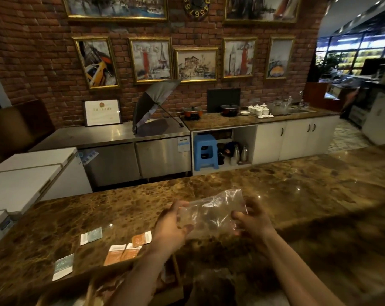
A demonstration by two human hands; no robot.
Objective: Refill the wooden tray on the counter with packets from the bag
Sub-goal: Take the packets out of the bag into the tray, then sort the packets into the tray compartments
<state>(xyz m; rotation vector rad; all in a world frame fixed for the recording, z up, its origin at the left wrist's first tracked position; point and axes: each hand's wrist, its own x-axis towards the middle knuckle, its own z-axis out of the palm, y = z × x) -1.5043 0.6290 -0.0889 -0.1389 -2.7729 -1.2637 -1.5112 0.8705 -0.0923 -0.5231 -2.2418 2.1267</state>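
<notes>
Both my hands hold a clear plastic bag [211, 212] above the brown marble counter [297, 191]. My left hand [171, 228] grips its left edge and my right hand [252, 219] grips its right edge. The bag looks crumpled, and I cannot tell whether anything is inside. Loose packets lie on the counter to the left: orange ones [140, 239] [121, 255] and pale green ones [91, 236] [63, 267]. The wooden tray [176, 272] sits at the bottom under my left forearm, mostly hidden and dark.
A white chest freezer [28, 177] stands at the left. Behind the counter are a steel worktop with an open umbrella [154, 104], a blue stool [206, 151], pots and white teapots [257, 109] on the back counter.
</notes>
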